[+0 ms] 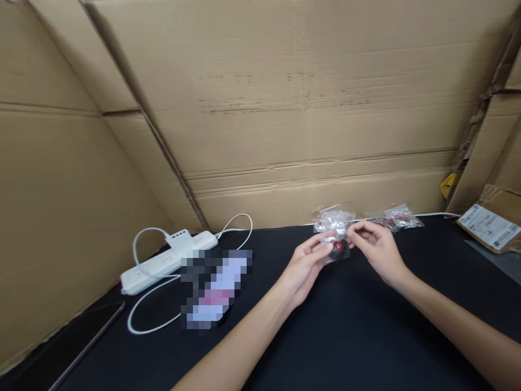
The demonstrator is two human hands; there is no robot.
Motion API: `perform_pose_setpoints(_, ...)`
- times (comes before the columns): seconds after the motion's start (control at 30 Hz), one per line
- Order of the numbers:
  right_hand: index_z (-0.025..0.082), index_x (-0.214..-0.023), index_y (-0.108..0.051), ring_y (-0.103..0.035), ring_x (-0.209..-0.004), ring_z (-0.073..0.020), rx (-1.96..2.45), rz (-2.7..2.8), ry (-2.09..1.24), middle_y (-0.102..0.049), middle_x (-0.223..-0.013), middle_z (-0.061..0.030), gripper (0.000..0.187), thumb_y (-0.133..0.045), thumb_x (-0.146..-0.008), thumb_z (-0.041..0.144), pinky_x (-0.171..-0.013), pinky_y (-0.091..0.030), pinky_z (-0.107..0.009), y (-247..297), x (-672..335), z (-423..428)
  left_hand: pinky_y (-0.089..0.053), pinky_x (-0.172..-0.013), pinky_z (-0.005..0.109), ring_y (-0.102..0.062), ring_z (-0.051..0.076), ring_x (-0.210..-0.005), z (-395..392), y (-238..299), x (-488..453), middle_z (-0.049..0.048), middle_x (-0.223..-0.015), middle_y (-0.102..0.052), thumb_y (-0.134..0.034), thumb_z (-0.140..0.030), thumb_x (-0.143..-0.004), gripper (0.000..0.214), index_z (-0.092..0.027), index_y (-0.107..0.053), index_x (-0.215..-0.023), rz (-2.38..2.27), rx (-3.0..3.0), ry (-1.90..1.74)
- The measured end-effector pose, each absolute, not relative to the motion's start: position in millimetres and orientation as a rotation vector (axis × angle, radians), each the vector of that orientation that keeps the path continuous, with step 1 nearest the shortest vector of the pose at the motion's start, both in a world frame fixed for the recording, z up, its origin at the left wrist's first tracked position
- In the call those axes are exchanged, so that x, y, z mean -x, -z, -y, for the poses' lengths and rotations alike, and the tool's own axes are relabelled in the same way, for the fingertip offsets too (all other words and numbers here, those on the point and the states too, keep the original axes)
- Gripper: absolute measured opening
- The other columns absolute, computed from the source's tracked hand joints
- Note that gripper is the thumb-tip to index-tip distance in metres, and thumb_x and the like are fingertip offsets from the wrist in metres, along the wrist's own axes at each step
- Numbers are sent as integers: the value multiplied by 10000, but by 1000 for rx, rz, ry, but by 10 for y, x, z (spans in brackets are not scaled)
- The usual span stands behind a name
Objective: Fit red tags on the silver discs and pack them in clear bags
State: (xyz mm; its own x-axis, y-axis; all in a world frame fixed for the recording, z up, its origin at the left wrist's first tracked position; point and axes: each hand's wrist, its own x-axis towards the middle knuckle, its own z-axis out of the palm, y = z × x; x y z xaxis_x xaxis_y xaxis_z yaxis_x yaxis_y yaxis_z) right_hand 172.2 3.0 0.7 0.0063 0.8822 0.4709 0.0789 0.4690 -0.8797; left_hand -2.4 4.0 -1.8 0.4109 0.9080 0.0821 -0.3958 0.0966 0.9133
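Between my hands is a small clear plastic bag (338,251) with a dark item and a red mark in it; the item's kind is too small to make out. My left hand (305,267) pinches the bag from its left side, thumb on top. The fingers of my right hand (376,250) are pinched together at the bag's upper right edge. Just behind lies another crinkled clear bag (331,220) with red bits, partly overlapped by my fingers. More clear bags (401,217) with red and dark contents rest beyond my right hand.
A white power strip (154,270) with a charger (179,239) and looping white cable (136,320) sits at left, beside a pixelated patch. A dark flat device (81,347) lies at lower left. Cardboard walls (260,136) enclose the black table (345,342). A labelled brown package (490,225) is at right.
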Motion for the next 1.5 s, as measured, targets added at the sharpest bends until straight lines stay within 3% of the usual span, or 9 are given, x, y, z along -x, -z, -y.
perform_pose_setpoints(0.1, 185, -795, -595, -598, -686, -150, 915, 1496, -740, -610, -750, -14, 142, -633, -831, 317, -664, -501, -281, 10, -1768, -61, -472, -904, 362, -647, 238, -1003, -62, 23, 45, 117, -1070, -714, -770, -239, -734, 312, -165, -720, -1032, -720, -1295, -1078)
perform_pose_setpoints(0.3, 172, -784, -584, -630, -654, -149, 922, 1723, -950, -628, -718, -17, 136, -634, -839, 286, -649, -520, -289, 33, -1905, -146, -504, -751, 310, -657, 198, -806, -131, 79, 71, 102, -870, -728, -690, -294, -803, 177, -129, -731, -848, -881, -1485, -1166)
perform_pose_setpoints(0.5, 175, -875, -604, -661, -651, -158, 904, 1682, -1074, -659, -759, -27, 182, -680, -817, 329, -647, -539, -307, 51, -1925, -159, -512, -717, 296, -658, 187, -773, -163, 119, 88, 88, -850, -725, -672, -309, -825, 200, -131, -715, -904, -880, -1574, -1193)
perform_pose_setpoints(0.63, 168, -814, -663, -653, -675, -170, 908, 1684, -997, -668, -729, -38, 198, -665, -829, 365, -670, -541, -323, 83, -1911, -176, -531, -748, 321, -666, 186, -758, -150, 103, 85, 86, -835, -721, -664, -317, -834, 200, -126, -707, -872, -857, -1619, -1182)
perform_pose_setpoints(0.87, 195, -923, -727, -684, -773, -198, 867, 1616, -921, -727, -891, -70, 181, -705, -794, 321, -770, -554, -371, 126, -1945, -243, -569, -737, 348, -680, 197, -768, -181, 102, 116, 84, -880, -714, -640, -308, -844, 198, -135, -687, -930, -907, -1671, -1211)
perform_pose_setpoints(1.07, 234, -960, -765, -654, -739, -177, 835, 1780, -660, -701, -853, -54, 196, -593, -866, 227, -710, -531, -339, 69, -1959, -207, -578, -687, 327, -675, 175, -716, -200, 112, 144, 62, -846, -691, -582, -253, -871, 206, -140, -644, -1031, -897, -1694, -1227)
perform_pose_setpoints(1.27, 253, -1075, -735, -656, -900, -196, 814, 1953, -346, -701, -992, -55, 319, -535, -863, 124, -818, -512, -367, 0, -1926, -95, -575, -698, 304, -676, 192, -846, -194, 94, 139, 57, -893, -673, -531, -277, -898, 169, -172, -622, -994, -846, -1694, -1248)
perform_pose_setpoints(1.37, 231, -1099, -720, -645, -869, -194, 834, 2001, -298, -688, -1012, -64, 299, -562, -859, 151, -780, -520, -358, -28, -1906, -38, -573, -710, 313, -678, 207, -875, -183, 79, 132, 72, -915, -674, -503, -327, -921, 201, -167, -619, -957, -853, -1658, -1259)
perform_pose_setpoints(1.5, 216, -1028, -728, -632, -823, -185, 872, 1970, -318, -684, -977, -63, 204, -582, -886, 235, -747, -518, -348, -45, -1880, -23, -574, -686, 318, -680, 181, -738, -171, 77, 120, 53, -837, -675, -588, -360, -879, 231, -165, -599, -1001, -900, -1618, -1281)
